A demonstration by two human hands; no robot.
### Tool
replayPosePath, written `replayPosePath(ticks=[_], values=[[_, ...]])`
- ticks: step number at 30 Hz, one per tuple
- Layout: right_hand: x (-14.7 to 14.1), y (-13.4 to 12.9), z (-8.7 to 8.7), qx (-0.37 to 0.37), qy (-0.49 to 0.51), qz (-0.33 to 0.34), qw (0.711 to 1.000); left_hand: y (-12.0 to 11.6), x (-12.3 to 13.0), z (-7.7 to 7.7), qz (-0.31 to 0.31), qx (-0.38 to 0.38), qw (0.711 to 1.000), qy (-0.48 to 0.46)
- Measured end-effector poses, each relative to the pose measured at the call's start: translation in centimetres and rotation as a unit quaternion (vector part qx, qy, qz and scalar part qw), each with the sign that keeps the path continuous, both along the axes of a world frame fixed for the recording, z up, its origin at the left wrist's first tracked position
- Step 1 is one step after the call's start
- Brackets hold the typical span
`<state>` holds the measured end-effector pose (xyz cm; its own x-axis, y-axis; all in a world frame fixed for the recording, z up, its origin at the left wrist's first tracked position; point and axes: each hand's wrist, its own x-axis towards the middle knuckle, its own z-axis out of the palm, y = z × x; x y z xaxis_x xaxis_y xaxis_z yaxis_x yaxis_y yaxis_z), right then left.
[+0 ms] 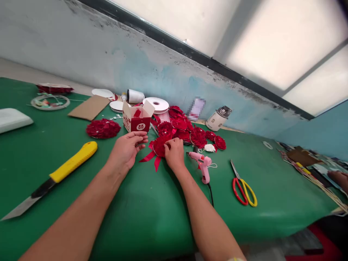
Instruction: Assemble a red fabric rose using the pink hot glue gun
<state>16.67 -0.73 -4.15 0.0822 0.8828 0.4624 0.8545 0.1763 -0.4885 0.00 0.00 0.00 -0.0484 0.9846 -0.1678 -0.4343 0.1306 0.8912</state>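
Note:
A red ribbon flower [160, 146] with tails lies on the green table between my hands. The fingers of my right hand [174, 154] are pinched together at its right side, gripping it. Just to the left hovers my left hand [126, 149], palm turned inward, fingers loosely curved and apart, with nothing visible in them. Right in front of it stands a small open red-and-white box [138, 121] with something red inside. More red flowers [179, 124] are heaped behind my right hand. To its right is a pink glue gun [202, 163] with a small red light on.
On the left lie a yellow-handled knife [73, 162], a large red flower [103, 128] and a cardboard piece [89, 107]. Scissors [241, 186] with red and yellow handles rest at right. Ribbon spools [161, 104] and a bottle [218, 119] stand along the wall. Another person's hand [338, 179] shows far right.

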Motion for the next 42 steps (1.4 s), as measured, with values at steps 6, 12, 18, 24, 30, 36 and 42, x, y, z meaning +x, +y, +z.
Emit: replayPosePath(ticks=[6,12,18,24,30,36,42], values=[[0.6,-0.1,0.4,0.040,0.077,-0.004,0.996,0.0,0.1,0.2,0.015,-0.009,1.000,0.003],[0.6,-0.5,0.9,0.021,0.165,0.004,0.986,-0.1,0.5,0.1,0.009,0.022,0.999,0.046],[1.5,-2.8,3.9,-0.151,0.487,0.226,0.830,0.0,0.7,-0.3,-0.011,0.026,0.998,0.064],[1.7,-3.2,4.3,-0.141,0.316,0.230,0.910,1.2,0.3,-2.4,-0.008,0.116,0.943,0.313],[0.9,-2.1,2.5,-0.049,0.193,0.138,0.970,2.0,0.8,-4.0,-0.023,0.185,0.817,0.546],[0.2,-1.7,1.0,-0.029,0.106,0.072,0.991,2.0,1.7,-4.4,-0.011,0.209,0.732,0.648],[-0.1,-1.5,0.0,-0.093,0.055,0.054,0.993,2.4,1.5,-4.8,-0.014,0.186,0.727,0.661]])
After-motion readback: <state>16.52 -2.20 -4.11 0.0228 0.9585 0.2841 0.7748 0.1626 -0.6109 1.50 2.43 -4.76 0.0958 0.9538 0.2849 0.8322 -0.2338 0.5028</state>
